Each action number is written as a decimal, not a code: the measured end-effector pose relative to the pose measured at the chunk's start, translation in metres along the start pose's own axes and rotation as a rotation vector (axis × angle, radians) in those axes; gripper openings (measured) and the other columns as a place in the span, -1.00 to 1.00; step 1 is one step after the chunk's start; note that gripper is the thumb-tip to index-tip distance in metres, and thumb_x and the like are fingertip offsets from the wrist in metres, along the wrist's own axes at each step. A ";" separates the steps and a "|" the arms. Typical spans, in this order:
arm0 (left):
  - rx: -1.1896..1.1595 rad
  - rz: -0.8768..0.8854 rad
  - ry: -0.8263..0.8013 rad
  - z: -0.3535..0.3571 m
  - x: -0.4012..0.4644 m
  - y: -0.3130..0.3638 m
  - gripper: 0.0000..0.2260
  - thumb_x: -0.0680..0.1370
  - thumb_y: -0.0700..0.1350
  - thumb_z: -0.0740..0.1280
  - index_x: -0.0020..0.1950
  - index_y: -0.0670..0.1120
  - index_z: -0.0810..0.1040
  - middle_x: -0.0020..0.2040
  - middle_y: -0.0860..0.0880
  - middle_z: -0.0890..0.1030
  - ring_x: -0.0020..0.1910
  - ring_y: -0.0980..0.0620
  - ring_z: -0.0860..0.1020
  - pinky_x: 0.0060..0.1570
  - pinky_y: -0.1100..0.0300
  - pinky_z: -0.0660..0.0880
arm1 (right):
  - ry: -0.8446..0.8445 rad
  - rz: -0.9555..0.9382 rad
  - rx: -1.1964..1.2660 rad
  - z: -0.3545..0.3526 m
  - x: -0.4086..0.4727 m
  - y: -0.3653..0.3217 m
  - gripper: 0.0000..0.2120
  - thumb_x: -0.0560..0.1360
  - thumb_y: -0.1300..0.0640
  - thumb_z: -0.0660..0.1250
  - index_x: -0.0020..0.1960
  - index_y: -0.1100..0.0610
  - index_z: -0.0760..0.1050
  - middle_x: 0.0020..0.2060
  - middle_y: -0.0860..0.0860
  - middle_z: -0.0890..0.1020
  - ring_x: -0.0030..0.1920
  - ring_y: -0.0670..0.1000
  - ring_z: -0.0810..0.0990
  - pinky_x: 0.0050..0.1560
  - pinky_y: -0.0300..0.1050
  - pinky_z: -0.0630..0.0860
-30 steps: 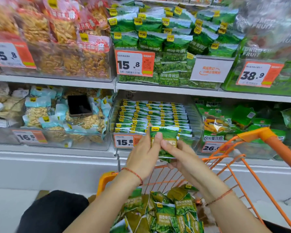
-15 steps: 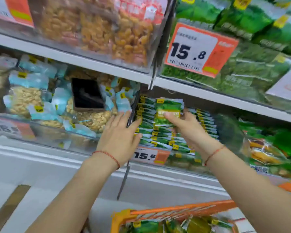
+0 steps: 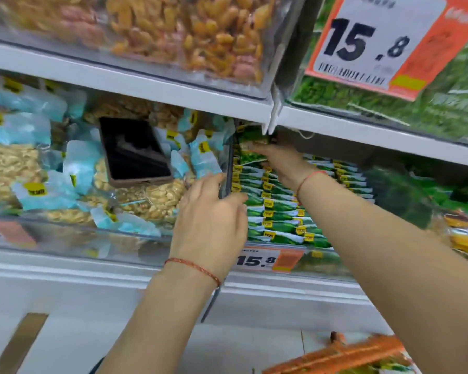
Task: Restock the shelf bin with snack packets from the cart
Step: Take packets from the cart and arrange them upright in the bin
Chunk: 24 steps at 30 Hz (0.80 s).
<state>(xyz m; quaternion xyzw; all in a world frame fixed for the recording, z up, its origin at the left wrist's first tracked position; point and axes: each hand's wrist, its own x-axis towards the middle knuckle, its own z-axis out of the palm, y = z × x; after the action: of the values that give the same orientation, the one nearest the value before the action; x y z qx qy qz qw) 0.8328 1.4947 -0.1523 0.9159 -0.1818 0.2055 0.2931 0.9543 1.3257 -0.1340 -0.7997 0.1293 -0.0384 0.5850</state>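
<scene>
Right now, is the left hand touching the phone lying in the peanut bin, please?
Apart. The head view shows the left hand on the bin divider, with peanut packets between it and the phone.

Take the shelf bin (image 3: 254, 184) as your landmark: it sits on the lower shelf, with rows of snack packets (image 3: 278, 214) lying in it. Your right hand (image 3: 278, 163) reaches into the back of the bin, pinching a packet (image 3: 251, 147) just under the upper shelf board (image 3: 146, 87). Your left hand (image 3: 211, 220) rests at the bin's left wall, in front of the packets. Left of the bin, a neighbouring bin holds nut bags (image 3: 152, 198), and a phone (image 3: 134, 152) lies on top of them. A price tag (image 3: 268, 260) is fixed to the bin's front. Above and right of the bin hangs a larger price tag (image 3: 373, 47). Below and right of the bin, the cart (image 3: 343, 354) stands nearest you.
</scene>
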 end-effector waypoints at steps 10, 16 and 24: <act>0.008 -0.004 -0.089 -0.005 -0.006 0.000 -0.79 0.48 -0.13 0.31 0.07 -0.06 0.65 0.25 -0.27 0.49 0.23 -0.29 0.46 0.19 -0.13 0.43 | 0.032 -0.093 -0.351 0.005 0.013 0.004 -0.32 0.40 -0.03 0.49 0.40 0.19 0.31 0.34 0.11 0.46 0.32 0.11 0.44 0.32 0.00 0.40; -0.007 -0.014 -0.054 -0.005 -0.004 0.002 -0.78 0.44 -0.10 0.29 0.01 -0.07 0.67 0.19 -0.24 0.54 0.15 -0.28 0.51 0.10 -0.10 0.49 | 0.086 -0.098 -0.216 0.008 0.017 0.007 -0.24 0.37 -0.06 0.51 0.44 0.19 0.29 0.36 0.09 0.45 0.35 0.08 0.42 0.37 -0.03 0.36; 0.008 0.007 -0.036 -0.004 -0.004 0.002 -0.78 0.43 -0.10 0.28 -0.02 -0.09 0.67 0.16 -0.25 0.54 0.08 -0.28 0.54 0.02 -0.10 0.52 | 0.165 -0.133 -0.552 -0.001 0.027 0.007 -0.32 0.43 -0.21 0.40 0.41 0.13 0.35 0.33 0.06 0.49 0.31 0.09 0.46 0.18 -0.18 0.40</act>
<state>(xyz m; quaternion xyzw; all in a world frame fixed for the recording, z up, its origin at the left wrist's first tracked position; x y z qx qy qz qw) 0.8274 1.4967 -0.1504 0.9199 -0.1894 0.1908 0.2856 0.9790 1.3162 -0.1431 -0.9295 0.1292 -0.1051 0.3290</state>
